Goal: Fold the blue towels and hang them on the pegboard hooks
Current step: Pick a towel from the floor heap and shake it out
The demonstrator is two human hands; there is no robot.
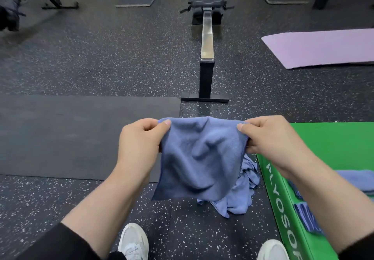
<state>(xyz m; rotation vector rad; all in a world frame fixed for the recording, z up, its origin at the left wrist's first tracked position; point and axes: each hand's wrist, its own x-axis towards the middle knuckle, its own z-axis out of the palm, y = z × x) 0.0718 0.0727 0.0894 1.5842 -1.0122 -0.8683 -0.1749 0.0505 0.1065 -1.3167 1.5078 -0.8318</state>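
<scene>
A blue towel (199, 158) hangs in the air in front of me, spread between both hands. My left hand (141, 138) pinches its upper left corner and my right hand (269, 138) pinches its upper right corner. Below and behind it, a crumpled heap of blue towels (240, 195) lies on the speckled floor. Another blue towel (360, 181) lies flat on the green box at the right edge, partly hidden by my right forearm. No pegboard or hooks are in view.
A green plyo box (334, 144) stands at my right. A black mat (81, 134) lies on the left floor. A rowing machine (207, 43) stretches straight ahead, a purple mat (323, 47) lies far right, and rack feet line the back wall. My white shoes (134, 241) show below.
</scene>
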